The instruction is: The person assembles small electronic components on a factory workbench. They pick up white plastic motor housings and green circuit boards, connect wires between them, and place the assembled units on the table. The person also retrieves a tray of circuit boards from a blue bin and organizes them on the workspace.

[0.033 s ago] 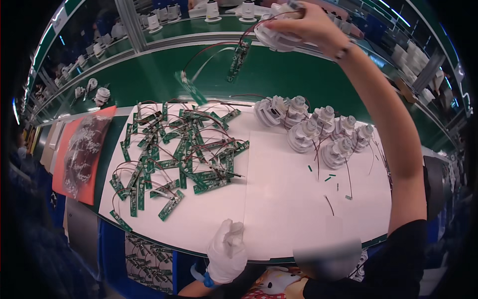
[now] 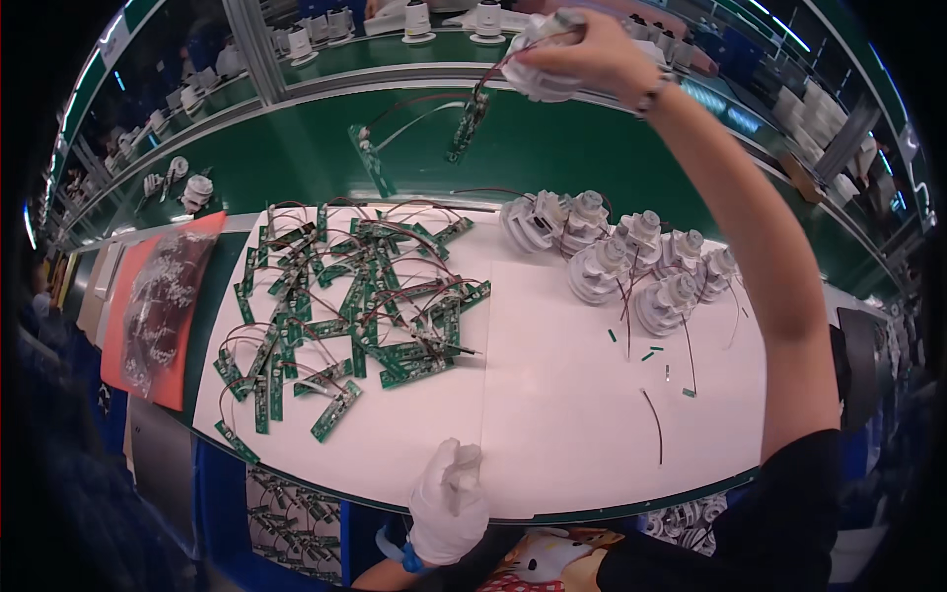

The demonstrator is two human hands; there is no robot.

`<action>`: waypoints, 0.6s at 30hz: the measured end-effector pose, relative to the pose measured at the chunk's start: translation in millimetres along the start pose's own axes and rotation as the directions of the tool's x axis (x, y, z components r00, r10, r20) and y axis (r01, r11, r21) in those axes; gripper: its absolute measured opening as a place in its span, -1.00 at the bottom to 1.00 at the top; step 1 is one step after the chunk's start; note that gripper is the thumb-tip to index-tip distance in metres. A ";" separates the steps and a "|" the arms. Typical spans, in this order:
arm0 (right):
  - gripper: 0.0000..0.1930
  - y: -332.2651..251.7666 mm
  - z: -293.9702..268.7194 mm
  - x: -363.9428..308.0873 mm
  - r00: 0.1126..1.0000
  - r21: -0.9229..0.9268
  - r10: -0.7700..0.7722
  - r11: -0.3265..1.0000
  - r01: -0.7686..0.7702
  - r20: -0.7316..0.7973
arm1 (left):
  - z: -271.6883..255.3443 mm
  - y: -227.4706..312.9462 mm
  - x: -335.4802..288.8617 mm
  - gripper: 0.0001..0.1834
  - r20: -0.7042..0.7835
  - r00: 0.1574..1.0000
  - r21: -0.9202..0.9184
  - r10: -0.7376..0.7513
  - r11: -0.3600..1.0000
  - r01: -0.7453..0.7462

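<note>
High over the green surface beyond the table, my right hand (image 2: 607, 61) is bare and closed around a white plastic housing (image 2: 541, 79). Red and black wires run from the housing to a green circuit board (image 2: 466, 128) hanging below it. A second, blurred circuit board (image 2: 371, 160) dangles farther left on wires and a white ribbon. My left hand (image 2: 449, 505), in a white glove, rests by the table's front edge with its fingers curled in. Nothing shows between them. Many wired circuit boards (image 2: 340, 326) lie piled ahead and left of it.
Several white housings (image 2: 600, 271) stand at the right of the white table sheet (image 2: 552, 414), with wire pieces and green scraps nearby. An orange sheet (image 2: 163, 316) with a clear bag lies left. A blue bin (image 2: 225, 513) of boards sits below the front edge.
My right hand has shifted slightly left with the housing, and the hanging boards have swung a little. A blurred grey shape at the front edge is gone, exposing white parts below.
</note>
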State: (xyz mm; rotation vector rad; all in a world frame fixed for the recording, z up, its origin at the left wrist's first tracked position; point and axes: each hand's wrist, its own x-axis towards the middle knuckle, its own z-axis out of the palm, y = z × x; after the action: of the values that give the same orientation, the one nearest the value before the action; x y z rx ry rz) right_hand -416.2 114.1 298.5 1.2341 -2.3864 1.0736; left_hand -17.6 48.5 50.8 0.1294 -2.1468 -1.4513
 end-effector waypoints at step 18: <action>-0.62 3.0 14.6 -186.4 0.983 -0.383 -0.169 0.906 0.182 0.068 | -4.9 -7.0 -3.4 -0.52 0.074 0.997 0.050 0.029 0.998 -0.033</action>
State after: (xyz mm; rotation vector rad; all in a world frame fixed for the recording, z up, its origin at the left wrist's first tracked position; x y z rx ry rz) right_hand -303.1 217.1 190.9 1.2921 -2.3065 0.4947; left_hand -13.8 42.7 44.7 0.0619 -2.2361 -1.4045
